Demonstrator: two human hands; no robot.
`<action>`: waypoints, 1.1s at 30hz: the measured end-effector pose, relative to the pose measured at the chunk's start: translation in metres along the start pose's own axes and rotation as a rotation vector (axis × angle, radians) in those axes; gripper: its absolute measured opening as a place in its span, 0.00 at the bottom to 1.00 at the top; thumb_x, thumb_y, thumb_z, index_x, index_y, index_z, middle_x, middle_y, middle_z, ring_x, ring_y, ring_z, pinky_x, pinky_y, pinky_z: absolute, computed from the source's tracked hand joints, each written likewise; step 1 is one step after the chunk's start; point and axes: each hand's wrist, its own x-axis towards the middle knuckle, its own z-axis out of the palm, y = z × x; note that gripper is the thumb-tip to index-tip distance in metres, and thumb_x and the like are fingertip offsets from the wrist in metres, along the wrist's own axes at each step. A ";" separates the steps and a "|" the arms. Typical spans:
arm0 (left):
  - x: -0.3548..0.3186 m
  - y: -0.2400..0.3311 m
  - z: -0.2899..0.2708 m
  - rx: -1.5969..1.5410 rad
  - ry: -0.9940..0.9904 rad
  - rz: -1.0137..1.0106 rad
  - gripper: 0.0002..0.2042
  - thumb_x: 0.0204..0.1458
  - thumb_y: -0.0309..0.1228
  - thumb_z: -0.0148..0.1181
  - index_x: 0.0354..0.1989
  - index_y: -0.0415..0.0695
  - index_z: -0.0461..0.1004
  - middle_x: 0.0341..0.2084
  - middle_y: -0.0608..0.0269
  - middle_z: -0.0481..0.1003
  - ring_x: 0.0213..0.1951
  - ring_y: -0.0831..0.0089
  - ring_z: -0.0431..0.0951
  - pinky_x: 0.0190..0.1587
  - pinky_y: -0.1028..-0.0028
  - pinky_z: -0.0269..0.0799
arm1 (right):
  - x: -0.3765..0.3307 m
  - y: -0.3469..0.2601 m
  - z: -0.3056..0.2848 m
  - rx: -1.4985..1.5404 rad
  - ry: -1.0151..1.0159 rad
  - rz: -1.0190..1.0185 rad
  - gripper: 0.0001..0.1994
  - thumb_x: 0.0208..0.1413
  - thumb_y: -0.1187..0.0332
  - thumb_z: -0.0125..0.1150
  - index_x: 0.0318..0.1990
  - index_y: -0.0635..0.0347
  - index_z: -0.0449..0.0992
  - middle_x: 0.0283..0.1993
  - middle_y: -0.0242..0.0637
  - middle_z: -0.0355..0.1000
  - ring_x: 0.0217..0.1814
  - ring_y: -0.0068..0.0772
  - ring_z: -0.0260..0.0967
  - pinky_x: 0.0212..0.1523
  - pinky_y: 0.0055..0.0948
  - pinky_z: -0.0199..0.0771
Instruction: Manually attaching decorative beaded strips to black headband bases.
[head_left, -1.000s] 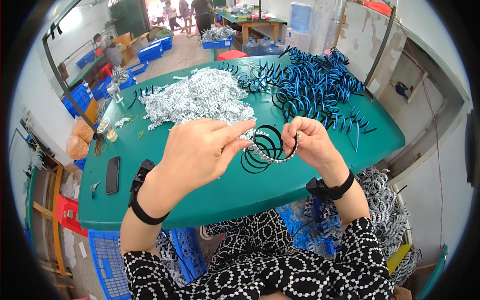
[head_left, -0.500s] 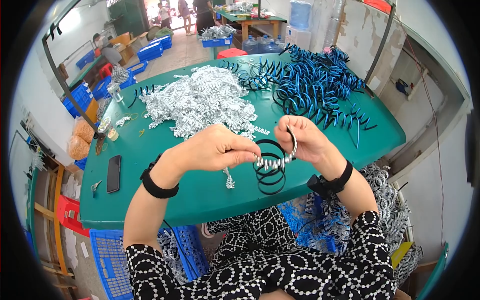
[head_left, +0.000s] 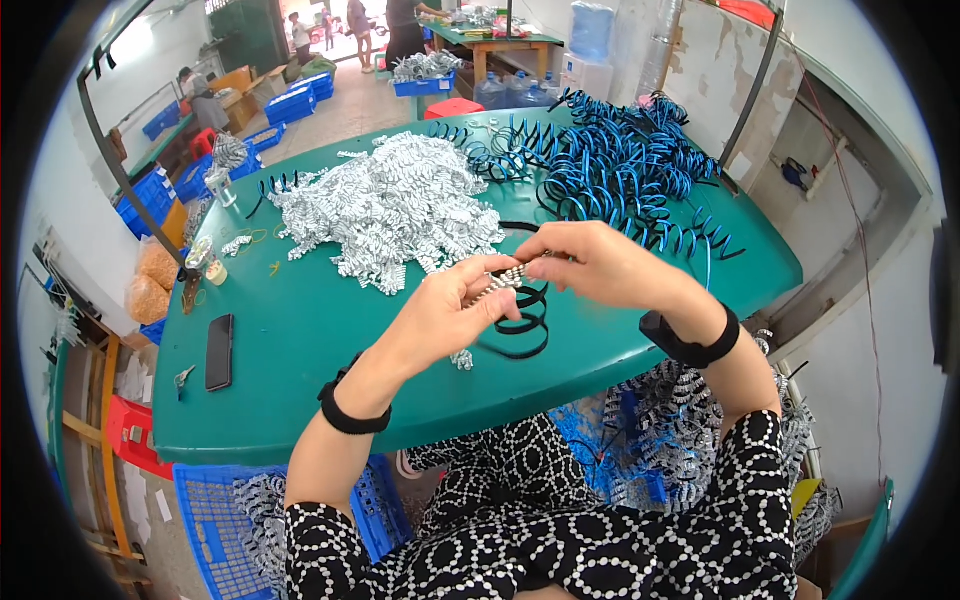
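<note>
Over the near half of the green table (head_left: 330,370), both my hands are closed and nearly touching. Between my left hand (head_left: 440,310) and my right hand (head_left: 600,265) is a short silver ridged strip (head_left: 510,277), gripped by the fingers of each. A black coiled strip (head_left: 530,345) hangs in loops beneath the fingers; where it meets the silver strip is hidden. Just left of the loops lies a small silver piece (head_left: 461,360). Beyond my hands spreads a big heap of silver ridged strips (head_left: 390,205), with a tangle of blue and black coils (head_left: 630,165) to its right.
A phone (head_left: 219,352) and keys (head_left: 183,378) lie at the table's left. Below the edge stand a blue crate (head_left: 210,520) at left and heaps of silver coils (head_left: 690,420) at right. A metal post (head_left: 755,90) rises at the far right corner. People are in the background.
My hands have come together, the right one moving left and upward over the silver strip. My left hand has turned so its palm side shows. The view has shifted slightly.
</note>
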 end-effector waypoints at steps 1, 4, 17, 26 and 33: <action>-0.005 0.005 0.002 -0.186 -0.012 -0.102 0.16 0.55 0.31 0.52 0.50 0.37 0.66 0.23 0.65 0.75 0.21 0.84 0.68 0.24 0.82 0.64 | -0.003 -0.005 -0.006 0.092 -0.032 0.180 0.10 0.55 0.69 0.55 0.41 0.65 0.73 0.34 0.38 0.72 0.33 0.26 0.69 0.36 0.25 0.68; -0.013 0.001 -0.005 -0.421 -0.078 -0.239 0.22 0.55 0.32 0.52 0.56 0.37 0.57 0.25 0.61 0.76 0.21 0.81 0.70 0.24 0.80 0.66 | -0.011 0.005 -0.015 0.171 -0.106 0.133 0.10 0.55 0.69 0.55 0.41 0.64 0.73 0.34 0.36 0.72 0.34 0.23 0.67 0.36 0.24 0.67; -0.017 0.024 0.012 -0.251 -0.247 -0.202 0.10 0.55 0.28 0.52 0.42 0.35 0.72 0.21 0.64 0.75 0.21 0.81 0.73 0.22 0.81 0.66 | -0.026 0.016 -0.003 -0.396 0.244 -0.303 0.17 0.47 0.74 0.61 0.47 0.61 0.71 0.32 0.38 0.68 0.32 0.39 0.69 0.31 0.31 0.70; -0.021 0.024 -0.011 0.062 -0.091 -0.199 0.07 0.53 0.27 0.54 0.31 0.35 0.75 0.20 0.62 0.75 0.20 0.79 0.74 0.25 0.80 0.70 | -0.041 0.018 -0.003 -0.206 0.192 -0.251 0.16 0.47 0.74 0.61 0.47 0.59 0.73 0.35 0.37 0.71 0.33 0.34 0.71 0.32 0.28 0.72; -0.019 0.039 -0.022 0.491 0.070 0.251 0.03 0.45 0.23 0.58 0.27 0.35 0.74 0.21 0.58 0.73 0.21 0.71 0.74 0.23 0.75 0.67 | -0.042 0.013 0.005 -0.117 0.192 -0.256 0.14 0.47 0.73 0.62 0.44 0.59 0.74 0.34 0.36 0.71 0.33 0.34 0.71 0.32 0.28 0.72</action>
